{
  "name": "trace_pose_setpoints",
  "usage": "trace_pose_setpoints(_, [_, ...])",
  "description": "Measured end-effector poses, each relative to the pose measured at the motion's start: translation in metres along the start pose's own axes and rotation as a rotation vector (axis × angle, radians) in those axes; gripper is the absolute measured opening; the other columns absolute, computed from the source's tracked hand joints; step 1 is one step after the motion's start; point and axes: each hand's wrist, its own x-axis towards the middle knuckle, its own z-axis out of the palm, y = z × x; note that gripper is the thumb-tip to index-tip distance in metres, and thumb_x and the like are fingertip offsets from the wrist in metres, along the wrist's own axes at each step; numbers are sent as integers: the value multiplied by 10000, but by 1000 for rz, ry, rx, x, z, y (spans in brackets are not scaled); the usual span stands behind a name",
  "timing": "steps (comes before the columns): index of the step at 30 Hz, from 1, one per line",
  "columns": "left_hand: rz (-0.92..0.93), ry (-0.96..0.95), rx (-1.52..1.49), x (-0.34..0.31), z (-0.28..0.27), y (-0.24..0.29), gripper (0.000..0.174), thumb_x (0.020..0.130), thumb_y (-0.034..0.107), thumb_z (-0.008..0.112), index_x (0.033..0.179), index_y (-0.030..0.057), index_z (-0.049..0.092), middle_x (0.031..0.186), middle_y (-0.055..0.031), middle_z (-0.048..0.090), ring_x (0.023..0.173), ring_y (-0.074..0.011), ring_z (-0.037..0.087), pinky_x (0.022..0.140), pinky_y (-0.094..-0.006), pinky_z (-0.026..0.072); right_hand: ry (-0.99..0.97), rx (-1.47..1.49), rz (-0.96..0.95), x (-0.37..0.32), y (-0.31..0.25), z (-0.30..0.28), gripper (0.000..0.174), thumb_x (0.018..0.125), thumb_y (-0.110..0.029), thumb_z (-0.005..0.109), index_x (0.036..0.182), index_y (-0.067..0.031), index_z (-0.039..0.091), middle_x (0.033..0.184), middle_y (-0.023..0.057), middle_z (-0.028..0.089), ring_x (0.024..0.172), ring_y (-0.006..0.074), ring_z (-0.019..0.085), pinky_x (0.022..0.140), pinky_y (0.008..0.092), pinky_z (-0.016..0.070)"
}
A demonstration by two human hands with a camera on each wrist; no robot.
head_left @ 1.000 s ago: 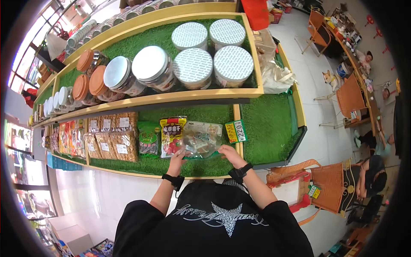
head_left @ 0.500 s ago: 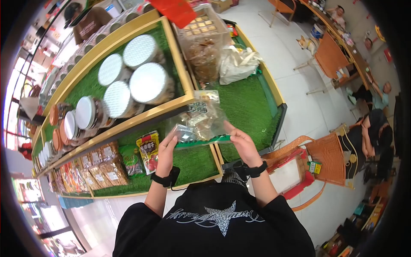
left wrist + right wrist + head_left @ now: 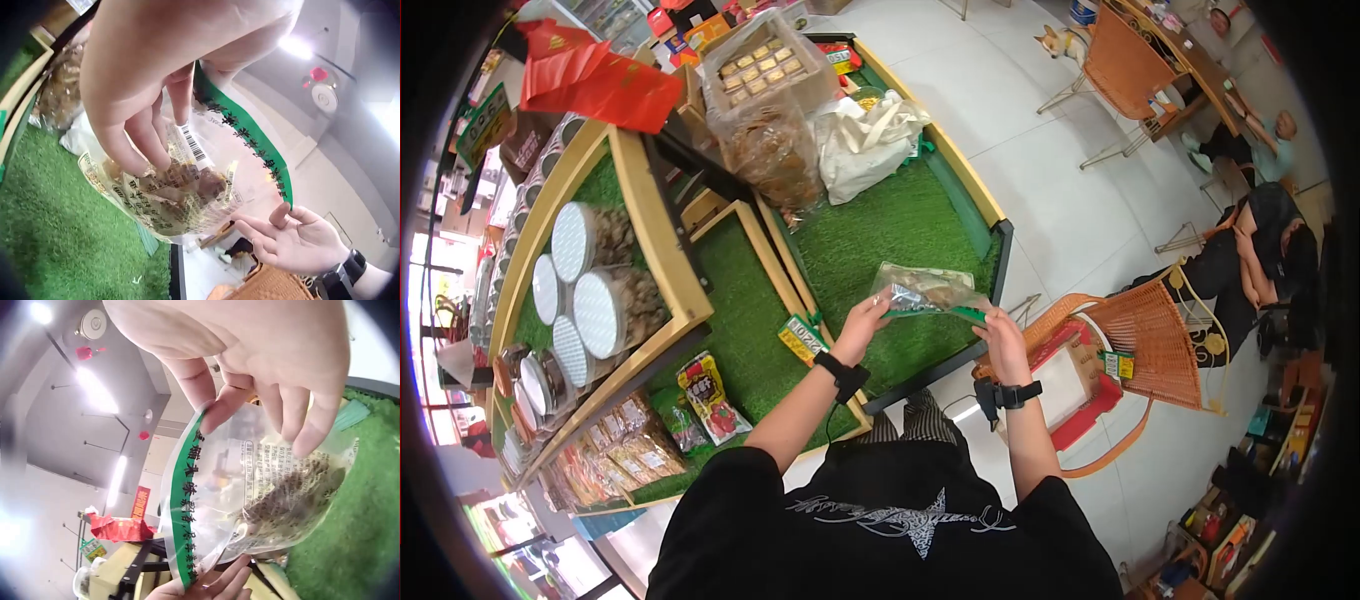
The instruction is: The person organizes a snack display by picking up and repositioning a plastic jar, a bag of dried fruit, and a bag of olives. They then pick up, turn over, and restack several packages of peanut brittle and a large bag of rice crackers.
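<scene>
Both hands hold a clear plastic snack bag (image 3: pixel 932 290) by its green-banded edge, over the green turf of the display stand (image 3: pixel 860 240). Dark brown wrapped pieces show inside, beneath printed writing and a barcode label (image 3: pixel 195 147). One end of the green band (image 3: pixel 181 506) is gripped by my left hand (image 3: pixel 864 328), whose other fingers lie along the bag's side. At the opposite end, my right hand (image 3: pixel 1007 345) pinches the corner between thumb and index finger (image 3: pixel 228 409), its remaining fingers extended. The band stretches between the two hands.
A white cloth bag (image 3: pixel 865 145) and a clear box of small snacks (image 3: pixel 760 65) stand on the far turf. To the left are lidded jars (image 3: pixel 610 310) and a yellow-and-red snack packet (image 3: pixel 710 395). A wicker chair (image 3: pixel 1150 330) stands right; people sit beyond.
The view and body have turned right, away from the jars and packets. The snack bag, held in both hands throughout, has moved over the stand's right-hand end and now tilts flatter.
</scene>
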Motion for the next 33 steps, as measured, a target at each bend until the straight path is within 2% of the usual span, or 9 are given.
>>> trace_pose_setpoints(4, [-15, -10, -61, 34, 18, 3, 395, 872, 251, 441, 1239, 105, 423, 1157, -24, 488, 1055, -143, 443, 900, -337, 338, 24, -22, -92, 22, -18, -15, 87, 802, -143, 444, 739, -90, 470, 991, 36, 501, 1070, 142, 415, 838, 320, 342])
trace_pose_setpoints(6, [-18, -20, -70, 45, 20, -7, 393, 865, 269, 450, 1226, 114, 442, 1152, -31, 492, 1023, -143, 458, 869, -333, 356, 58, -78, -119, 35, -7, -34, 95, 794, -151, 453, 757, -71, 488, 914, 30, 524, 1001, 145, 485, 771, 291, 388])
trace_pose_setpoints(10, [-414, 45, 191, 73, -4, -65, 459, 841, 288, 464, 1239, 73, 388, 1121, -80, 491, 1017, -195, 460, 853, -356, 363, 126, -565, 220, 44, 48, -74, 155, 777, -165, 458, 765, -23, 521, 675, 46, 534, 561, 132, 539, 452, 250, 409])
trace_pose_setpoints(11, [-582, 22, 305, 76, -10, -80, 515, 838, 307, 459, 1275, 73, 320, 1126, -88, 474, 1047, -238, 444, 886, -399, 344, 76, -711, 276, 48, 76, -94, 171, 774, -159, 454, 740, -12, 533, 655, 59, 548, 538, 131, 524, 458, 245, 410])
trace_pose_setpoints(15, [-474, 76, 502, 45, 18, -69, 463, 805, 248, 481, 1161, -44, 435, 1066, -159, 513, 932, -229, 513, 795, -328, 408, 87, -883, 246, 48, 117, -99, 206, 773, -178, 470, 757, 12, 548, 654, 81, 561, 550, 133, 529, 477, 251, 416])
trace_pose_setpoints(18, [-423, 47, 473, 38, 16, -85, 466, 804, 257, 478, 1156, -45, 437, 1072, -159, 514, 930, -237, 515, 794, -331, 410, 93, -997, 117, 50, 111, -78, 213, 768, -187, 490, 789, 16, 554, 688, 114, 576, 623, 202, 565, 556, 296, 440])
trace_pose_setpoints(20, [-441, 49, 489, 34, 10, -95, 468, 804, 265, 475, 1162, -34, 438, 1073, -163, 513, 933, -240, 515, 799, -330, 408, 64, -1107, 12, 54, 94, -56, 223, 752, -210, 498, 824, -11, 566, 805, 173, 580, 817, 336, 543, 697, 385, 428])
trace_pose_setpoints(25, [-387, 59, 731, 11, -17, -131, 473, 797, 319, 476, 1157, 13, 466, 1087, -175, 519, 933, -263, 527, 803, -335, 407, -84, -1314, 4, 79, 107, -67, 266, 741, -219, 504, 940, -44, 532, 923, 164, 556, 874, 333, 522, 752, 401, 419])
trace_pose_setpoints(33, [-345, 331, 676, -66, -58, -145, 445, 767, 344, 484, 1091, 41, 522, 987, -157, 581, 898, -276, 557, 784, -350, 427, -208, -1355, -53, 66, 115, -66, 201, 754, -193, 491, 842, -30, 570, 810, 158, 585, 785, 321, 556, 694, 384, 433])
